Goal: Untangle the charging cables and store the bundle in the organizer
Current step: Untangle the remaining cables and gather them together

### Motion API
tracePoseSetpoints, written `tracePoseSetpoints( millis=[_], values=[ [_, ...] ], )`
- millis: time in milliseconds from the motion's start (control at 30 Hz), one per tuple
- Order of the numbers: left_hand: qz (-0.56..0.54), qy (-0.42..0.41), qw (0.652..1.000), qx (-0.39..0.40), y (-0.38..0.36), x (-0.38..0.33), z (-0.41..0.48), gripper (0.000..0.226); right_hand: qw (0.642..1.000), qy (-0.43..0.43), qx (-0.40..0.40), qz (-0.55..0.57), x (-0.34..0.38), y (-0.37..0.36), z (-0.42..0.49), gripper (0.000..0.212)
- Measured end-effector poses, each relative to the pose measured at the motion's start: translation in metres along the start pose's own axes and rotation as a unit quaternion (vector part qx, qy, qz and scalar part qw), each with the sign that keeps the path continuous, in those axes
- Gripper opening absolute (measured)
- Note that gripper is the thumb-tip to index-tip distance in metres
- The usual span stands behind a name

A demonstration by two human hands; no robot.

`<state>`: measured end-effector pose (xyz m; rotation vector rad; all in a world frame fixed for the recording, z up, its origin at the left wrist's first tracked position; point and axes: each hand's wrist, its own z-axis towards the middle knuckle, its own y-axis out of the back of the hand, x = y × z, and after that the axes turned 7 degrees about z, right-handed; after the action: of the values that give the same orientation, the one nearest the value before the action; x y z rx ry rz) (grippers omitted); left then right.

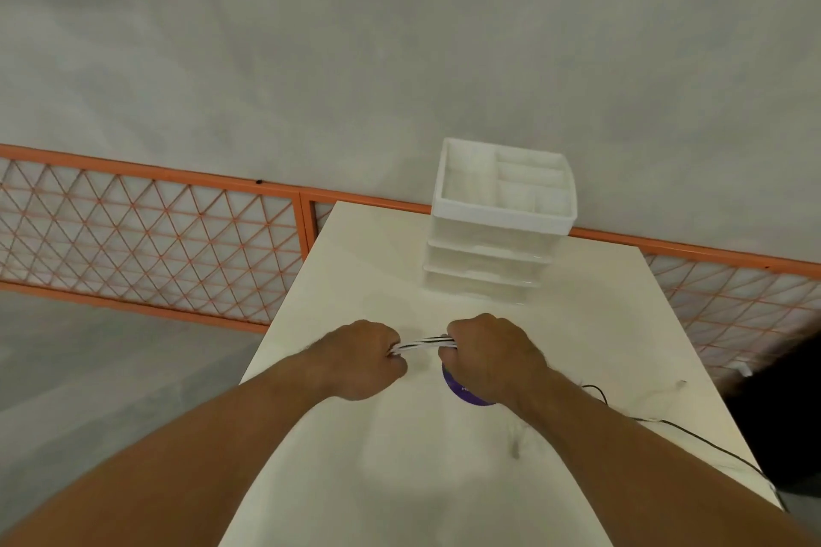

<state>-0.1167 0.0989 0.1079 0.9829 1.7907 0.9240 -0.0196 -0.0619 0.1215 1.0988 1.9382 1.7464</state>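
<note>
A short bundle of white and black charging cables is stretched level between my two fists above the middle of the white table. My left hand grips its left end and my right hand grips its right end. The cable ends inside both fists are hidden. A white organizer with an open divided top tray and clear drawers below stands at the table's far edge, beyond my hands.
A purple round object lies on the table under my right hand, mostly covered. A thin black cable trails across the table's right side to its edge. An orange lattice railing runs behind the table. Something dark is at the right.
</note>
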Motion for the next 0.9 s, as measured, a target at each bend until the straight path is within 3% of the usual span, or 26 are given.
tracePoseSetpoints(
  millis=[100, 200, 333, 567, 733, 900],
  values=[
    [-0.142, -0.004, 0.985, 0.099, 0.015, -0.015, -0.002, 0.018, 0.999, 0.029, -0.011, -0.022, -0.001, 0.012, -0.006, 0.023],
    [-0.164, -0.012, 0.985, 0.056, 0.019, -0.026, 0.000, 0.022, 0.998, 0.048, -0.029, -0.024, -0.004, 0.022, -0.007, 0.019],
    [0.027, -0.036, 0.997, -0.064, 0.022, -0.034, 0.008, 0.039, 0.998, 0.042, -0.029, -0.025, -0.013, 0.035, -0.007, 0.026],
    [0.291, -0.026, 0.941, -0.169, 0.065, -0.045, 0.010, 0.035, 0.992, 0.041, -0.121, -0.016, -0.023, 0.054, -0.004, 0.023],
    [0.353, 0.015, 0.914, -0.199, 0.084, -0.017, 0.008, 0.043, 0.988, 0.017, -0.149, -0.028, -0.052, 0.066, -0.010, 0.029],
    [0.333, 0.049, 0.919, -0.204, 0.084, 0.018, 0.008, 0.040, 0.986, -0.006, -0.154, -0.067, -0.073, 0.072, -0.016, 0.034]
  ],
)
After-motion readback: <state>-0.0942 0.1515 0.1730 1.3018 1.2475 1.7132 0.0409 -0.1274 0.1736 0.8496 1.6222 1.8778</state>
